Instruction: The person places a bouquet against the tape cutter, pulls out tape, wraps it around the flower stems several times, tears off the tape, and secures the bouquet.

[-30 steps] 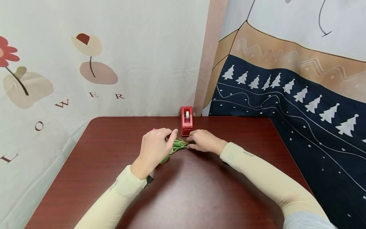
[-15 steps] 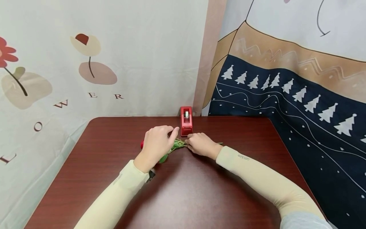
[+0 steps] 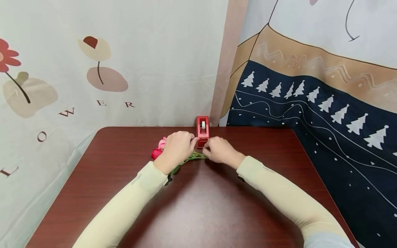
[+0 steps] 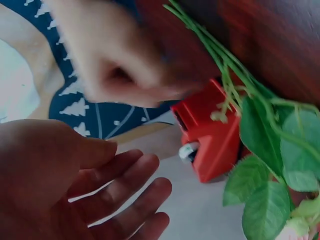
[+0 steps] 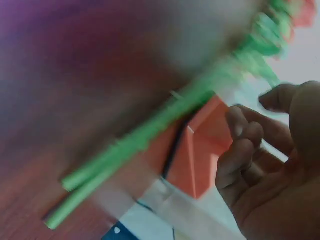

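A red rose point(image 3: 156, 153) and a pink rose point(image 3: 162, 143) lie side by side on the table, partly covered by my left hand point(image 3: 178, 148). Their green stems point(image 5: 125, 142) point right, with two cut ends together. My left hand hovers over the leaves point(image 4: 265, 200), its fingers loosely bent with nothing between them. Close by, my right hand point(image 3: 221, 151) is just above the stems, apart from them; its fingers point(image 5: 240, 160) curl loosely and no held thing shows. Behind the stems stands a red tape dispenser point(image 3: 203, 133) with a pale roll in it.
The dark red-brown table point(image 3: 198, 203) has its far edge just behind the dispenser. A pale printed curtain point(image 3: 161, 69) hangs at the back and left, and a navy cloth with white trees point(image 3: 297, 113) at the right.
My right hand has come off the stems, which it held half a second ago. My left hand has shifted slightly right and away from me, showing more of the blossoms.
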A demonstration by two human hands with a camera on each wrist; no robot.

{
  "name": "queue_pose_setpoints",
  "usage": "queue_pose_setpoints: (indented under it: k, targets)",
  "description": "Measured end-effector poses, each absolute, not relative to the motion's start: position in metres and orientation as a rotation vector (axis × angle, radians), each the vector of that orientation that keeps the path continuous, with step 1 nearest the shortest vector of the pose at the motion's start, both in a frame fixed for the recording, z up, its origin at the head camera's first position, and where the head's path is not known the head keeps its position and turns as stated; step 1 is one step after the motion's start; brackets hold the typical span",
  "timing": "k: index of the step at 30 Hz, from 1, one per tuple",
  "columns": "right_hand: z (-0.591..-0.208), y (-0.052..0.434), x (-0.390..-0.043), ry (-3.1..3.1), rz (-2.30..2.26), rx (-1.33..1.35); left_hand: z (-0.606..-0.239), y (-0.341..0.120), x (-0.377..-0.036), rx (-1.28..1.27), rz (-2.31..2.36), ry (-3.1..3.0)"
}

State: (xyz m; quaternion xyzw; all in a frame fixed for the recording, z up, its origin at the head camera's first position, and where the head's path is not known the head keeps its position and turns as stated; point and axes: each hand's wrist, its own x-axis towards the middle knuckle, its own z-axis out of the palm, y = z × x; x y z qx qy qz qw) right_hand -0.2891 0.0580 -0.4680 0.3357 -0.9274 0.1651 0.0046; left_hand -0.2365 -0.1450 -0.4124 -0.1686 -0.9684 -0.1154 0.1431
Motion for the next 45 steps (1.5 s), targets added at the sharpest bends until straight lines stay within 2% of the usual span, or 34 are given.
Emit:
queue_pose_setpoints:
  k: [7,16,24,35,45]
  targets:
    - [-0.446,0.068,-0.322,-2.942,1.006,0.563,-0.415,-0.143,-0.268,-0.603,-0.304,-2.992]
    - [-0.448,0.051,-0.338,-3.202,1.109,0.36,-0.429,-0.137,-0.292,-0.597,-0.287,-3.097]
    - [-0.444,0.045,-0.34,-3.173,1.512,0.099,-0.434,-0.134,-0.296,-0.551,-0.343,-3.119]
    - [-0.444,0.049,-0.337,-3.106,1.795,-0.026,-0.436,-0.134,-0.297,-0.556,-0.416,-3.143]
    - [-0.434,0.059,-0.341,-2.877,2.303,-0.037,-0.436,-0.131,-0.3,-0.525,-0.361,-3.165]
